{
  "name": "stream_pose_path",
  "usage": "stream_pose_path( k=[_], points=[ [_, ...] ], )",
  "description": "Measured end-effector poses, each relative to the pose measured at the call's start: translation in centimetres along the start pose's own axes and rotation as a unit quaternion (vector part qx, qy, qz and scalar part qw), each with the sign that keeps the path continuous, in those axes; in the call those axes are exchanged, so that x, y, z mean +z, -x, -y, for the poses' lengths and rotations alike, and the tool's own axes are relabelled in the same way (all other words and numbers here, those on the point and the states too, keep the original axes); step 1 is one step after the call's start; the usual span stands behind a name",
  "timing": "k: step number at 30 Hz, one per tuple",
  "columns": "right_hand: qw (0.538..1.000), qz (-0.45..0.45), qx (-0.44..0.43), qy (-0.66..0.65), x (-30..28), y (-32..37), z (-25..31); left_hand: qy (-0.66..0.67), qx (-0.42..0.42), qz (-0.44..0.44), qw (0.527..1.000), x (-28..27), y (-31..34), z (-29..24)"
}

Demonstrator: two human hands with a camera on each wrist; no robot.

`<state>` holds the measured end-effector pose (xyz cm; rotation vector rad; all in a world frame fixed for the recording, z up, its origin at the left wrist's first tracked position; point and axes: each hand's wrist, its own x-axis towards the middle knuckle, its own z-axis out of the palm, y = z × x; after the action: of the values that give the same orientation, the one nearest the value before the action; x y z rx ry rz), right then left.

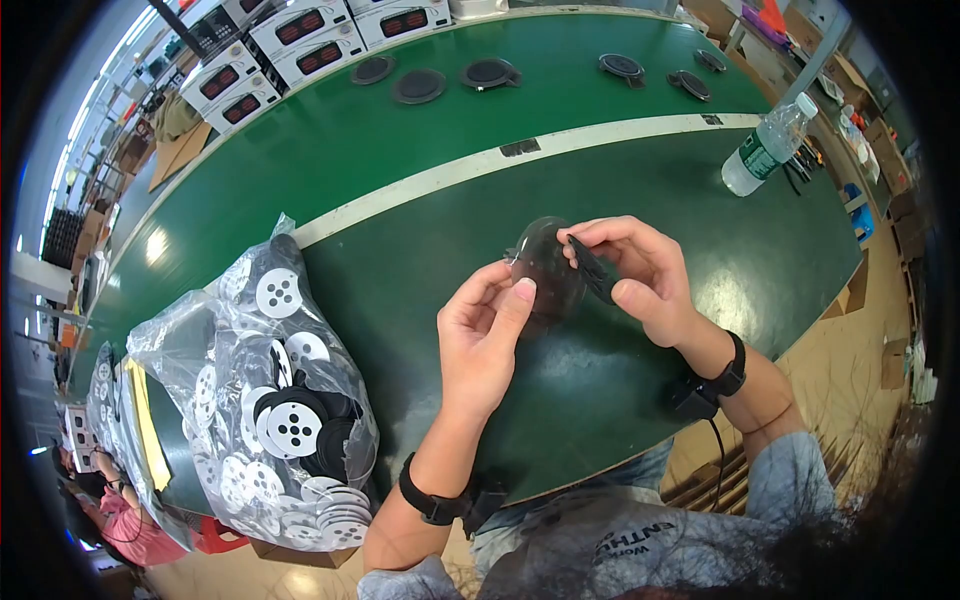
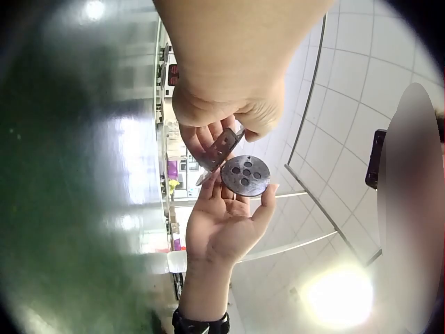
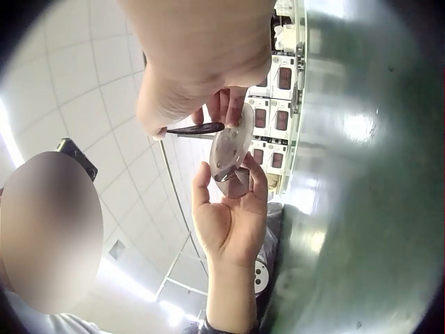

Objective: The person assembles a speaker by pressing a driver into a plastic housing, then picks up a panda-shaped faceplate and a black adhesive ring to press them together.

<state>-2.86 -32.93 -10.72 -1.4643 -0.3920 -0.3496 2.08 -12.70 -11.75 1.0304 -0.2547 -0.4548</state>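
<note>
My left hand (image 1: 475,340) pinches a clear, smoky plastic disc (image 1: 540,280) between thumb and fingers, tilted up above the green table. In the right wrist view this plastic disc (image 3: 228,154) shows small holes and a tab-like part at its lower edge. Close beside it, my right hand (image 1: 652,285) holds a thin black round pad (image 1: 592,272) by its edge. The pad's face (image 2: 245,175), with several round holes, shows in the left wrist view. Seen from the right wrist, the pad (image 3: 195,129) is edge-on, right by the plastic disc.
Left of my hands lies a clear plastic bag (image 1: 235,300) of black pads with white, holed faces (image 1: 295,428). Several dark discs (image 1: 490,73) lie along the table's far side. A water bottle (image 1: 768,148) stands at right, and white boxes (image 1: 318,60) are stacked behind.
</note>
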Motion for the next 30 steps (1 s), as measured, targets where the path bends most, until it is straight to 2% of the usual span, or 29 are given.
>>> stream_pose_path(
  k=[3, 9, 12, 15, 16, 22, 30],
  points=[
    [0.998, 0.006, 0.045, -0.042, -0.1, 0.0, 0.2, 0.011, 0.007, 0.01, 1.0, -0.1, 0.0, 0.1],
    [0.997, 0.013, 0.043, -0.055, -0.4, 0.0, 0.0, 0.044, 0.006, 0.008, 0.999, 0.1, 0.1, 0.0],
    [0.999, 0.012, -0.029, 0.042, 0.0, -0.2, 0.5, 0.046, -0.017, 0.004, 0.999, 0.0, 0.0, -0.1],
    [0.942, 0.052, -0.156, 0.292, -0.3, -0.7, 1.6, 0.05, -0.036, 0.007, 0.998, -0.1, 0.0, 0.0],
    [0.932, 0.034, -0.162, 0.321, 0.1, -0.6, 1.9, 0.057, -0.04, 0.009, 0.998, -0.1, 0.0, -0.1],
    [0.906, 0.021, -0.183, 0.382, 0.9, -0.7, 1.9, 0.078, -0.031, 0.017, 0.996, 0.1, 0.0, -0.2],
    [0.9, 0.045, -0.182, 0.393, 1.0, -0.7, 2.0, 0.053, 0.001, 0.014, 0.998, 0.1, 0.1, 0.0]
  ],
)
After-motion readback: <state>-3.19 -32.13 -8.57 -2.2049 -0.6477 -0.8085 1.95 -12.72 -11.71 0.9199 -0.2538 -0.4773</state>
